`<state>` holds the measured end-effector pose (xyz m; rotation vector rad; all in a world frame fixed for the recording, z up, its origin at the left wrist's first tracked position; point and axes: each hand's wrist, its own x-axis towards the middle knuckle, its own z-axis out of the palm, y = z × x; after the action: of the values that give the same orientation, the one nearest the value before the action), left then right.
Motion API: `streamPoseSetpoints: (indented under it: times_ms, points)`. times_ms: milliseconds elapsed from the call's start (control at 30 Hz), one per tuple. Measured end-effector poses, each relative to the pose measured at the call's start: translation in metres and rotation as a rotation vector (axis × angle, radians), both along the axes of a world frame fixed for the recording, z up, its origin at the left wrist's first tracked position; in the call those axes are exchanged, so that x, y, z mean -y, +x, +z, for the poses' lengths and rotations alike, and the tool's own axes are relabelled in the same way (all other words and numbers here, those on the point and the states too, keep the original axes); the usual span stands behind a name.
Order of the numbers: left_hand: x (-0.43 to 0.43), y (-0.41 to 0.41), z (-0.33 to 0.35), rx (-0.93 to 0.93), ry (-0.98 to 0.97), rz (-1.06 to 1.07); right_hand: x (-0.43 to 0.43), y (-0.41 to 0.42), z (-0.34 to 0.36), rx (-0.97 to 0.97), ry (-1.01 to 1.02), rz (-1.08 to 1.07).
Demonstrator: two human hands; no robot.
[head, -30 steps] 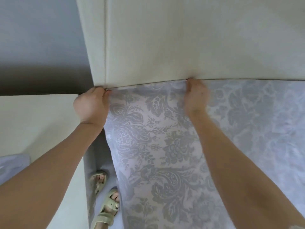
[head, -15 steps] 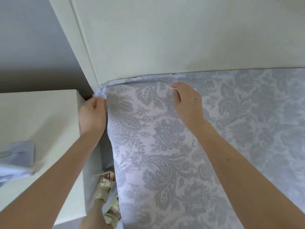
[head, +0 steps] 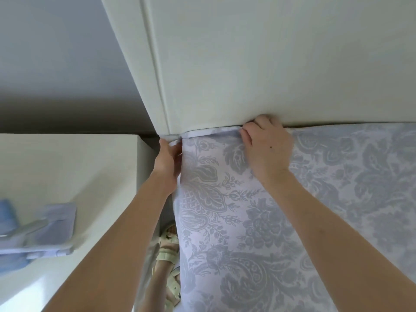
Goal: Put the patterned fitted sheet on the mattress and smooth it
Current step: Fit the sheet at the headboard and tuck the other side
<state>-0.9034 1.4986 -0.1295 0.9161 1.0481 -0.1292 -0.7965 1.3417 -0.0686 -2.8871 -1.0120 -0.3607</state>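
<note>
The patterned fitted sheet (head: 225,210), pale lilac with a grey floral print, covers the top of the mattress up to the cream headboard (head: 247,75). My left hand (head: 167,164) grips the sheet's corner at the mattress's side edge, just under the headboard's end. My right hand (head: 266,147) lies on the sheet's top edge with its fingertips pushed into the gap between mattress and headboard. A narrow folded hem of the sheet shows between the two hands. The mattress itself is hidden under the sheet.
A cream bedside cabinet (head: 67,176) stands left of the bed, with folded bluish cloth (head: 45,230) on it. My sandalled feet (head: 168,244) stand in the narrow gap between cabinet and bed. A grey wall (head: 56,52) is behind.
My right hand went from the headboard gap back onto the sheet, then forward to the gap again. My left hand stays at the sheet's corner. The view swung right, then left.
</note>
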Motion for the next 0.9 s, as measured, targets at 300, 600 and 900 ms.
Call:
streamPoseSetpoints:
  times_ms: [300, 600, 900]
  points:
    - [-0.014, 0.002, -0.002, -0.079, -0.202, -0.172, -0.005, -0.001, 0.017, 0.137, 0.069, -0.058]
    - [0.010, -0.011, 0.073, 0.131, -0.151, -0.415, 0.013, 0.003, 0.105, -0.139, 0.498, -0.281]
    - [0.013, -0.010, 0.124, 0.220, -0.065, -0.511, 0.010, 0.022, 0.093, -0.636, 0.191, -0.284]
